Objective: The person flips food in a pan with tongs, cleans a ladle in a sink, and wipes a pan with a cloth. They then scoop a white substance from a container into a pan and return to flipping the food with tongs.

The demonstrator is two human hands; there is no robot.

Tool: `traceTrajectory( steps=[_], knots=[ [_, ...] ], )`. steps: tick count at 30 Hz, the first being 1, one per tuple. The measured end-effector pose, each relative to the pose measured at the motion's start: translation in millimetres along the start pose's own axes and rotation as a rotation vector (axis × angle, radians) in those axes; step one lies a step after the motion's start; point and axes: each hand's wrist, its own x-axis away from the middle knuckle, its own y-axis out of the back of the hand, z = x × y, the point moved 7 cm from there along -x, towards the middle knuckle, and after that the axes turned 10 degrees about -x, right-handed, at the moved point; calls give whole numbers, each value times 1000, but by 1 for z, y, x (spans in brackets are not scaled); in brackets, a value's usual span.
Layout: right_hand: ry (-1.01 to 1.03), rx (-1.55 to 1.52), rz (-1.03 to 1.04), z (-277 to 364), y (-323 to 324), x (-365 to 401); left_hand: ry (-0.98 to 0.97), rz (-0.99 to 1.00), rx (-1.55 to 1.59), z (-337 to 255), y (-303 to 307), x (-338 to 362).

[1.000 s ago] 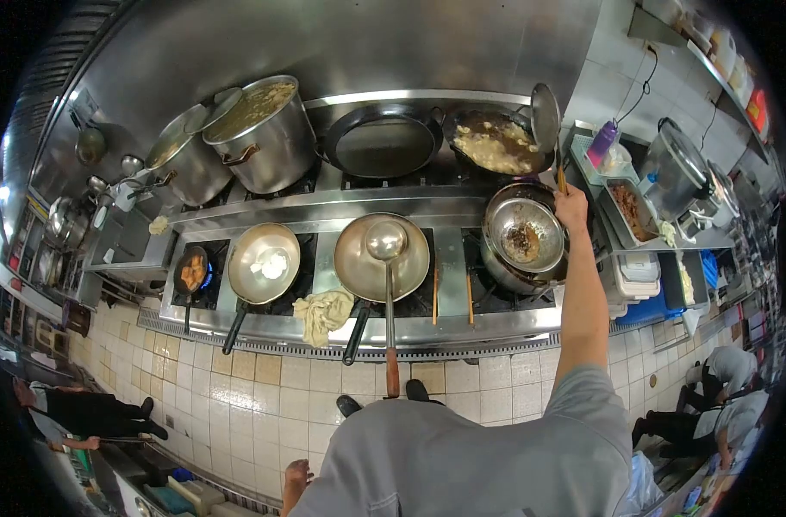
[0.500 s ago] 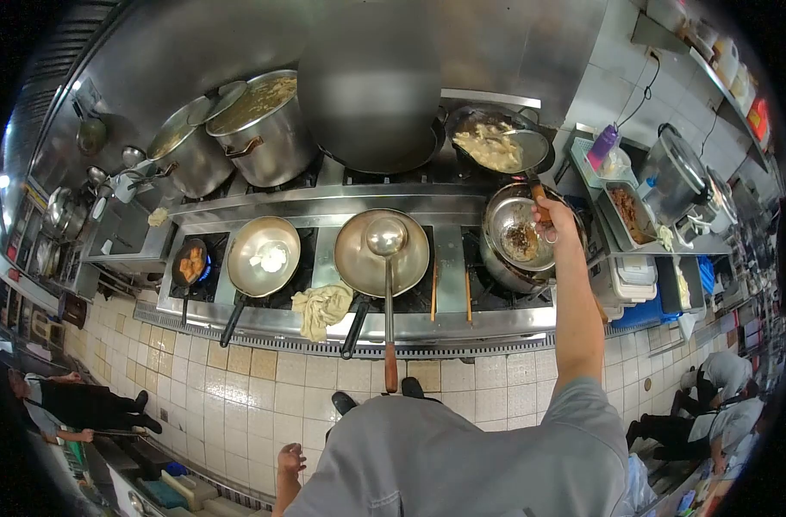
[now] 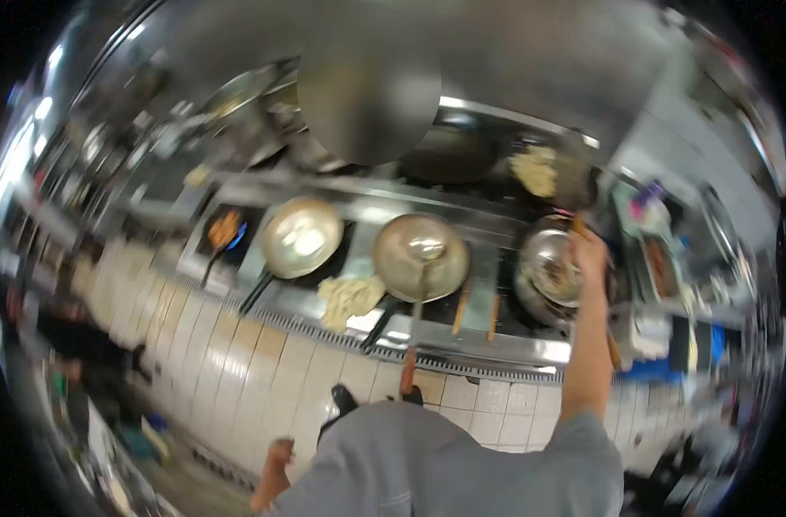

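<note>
My right hand (image 3: 589, 256) grips a handle (image 3: 577, 225), likely to spare my fingers the heat near the food (image 3: 535, 171); my left hand (image 3: 281, 453) hangs loose, empty.

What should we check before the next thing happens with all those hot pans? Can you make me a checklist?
1. Right hand has a grip on the wooden handle: ok.
2. Left hand is away from the blue flame: ok, it hangs well in front of the stove.
3. Cloth is away from that flame: ok, it lies on the stove by two bigger pans.
4. Ladle is tucked in safely: not ok, its handle sticks out past the stove's front edge and might get bumped.
5. Pale food at the back right is cooked: cannot tell, too blurry.
</note>
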Motion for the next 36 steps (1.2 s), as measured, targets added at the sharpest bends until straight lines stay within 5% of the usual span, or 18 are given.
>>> traceTrajectory(
  steps=[4,6,8,9,13,16,18,19,21,23,25,26,28,29,30,34,35,36],
  knots=[
    [331,64,-4,-34,-5,-12,112,-152,293,-1,10,42],
    [309,66,25,-30,-13,13,137,-149,336,20,16,30],
    [279,-32,-116,-39,-1,34,-282,-180,98,39,24,-12],
    [230,-93,-114,-46,2,55,106,-184,430,6,41,35],
    [-7,-445,-244,-107,8,155,-130,-170,231,24,54,-7],
    [-148,-611,-220,-128,-14,230,60,-145,381,57,77,-27],
    [-254,-610,-199,-164,-5,240,-505,-171,-35,85,77,-86],
    [-363,-615,-180,-181,-5,240,-518,-165,-37,84,95,-83],
    [-384,-461,-158,-176,-15,244,0,-136,410,110,133,-71],
    [-394,-340,-70,-195,-1,232,-514,-251,11,169,148,-137],
    [-334,-335,-108,-189,11,239,-763,-280,-975,182,163,-142],
    [-369,-327,-126,-171,4,252,-447,23,-324,224,174,-182],
    [-415,-383,-238,-180,8,262,48,26,453,227,203,-132],
    [-446,-359,-262,-170,5,278,80,52,394,212,218,-106],
    [-477,-328,-261,-157,-2,288,-412,19,29,208,230,-95],
    [-463,-250,-287,-168,13,286,-193,77,214,248,222,-127],
    [-309,-84,-508,-181,37,278,-193,72,203,259,219,-135],
    [-152,85,-722,-182,50,281,-738,-88,-231,231,222,-126]
  ],
)
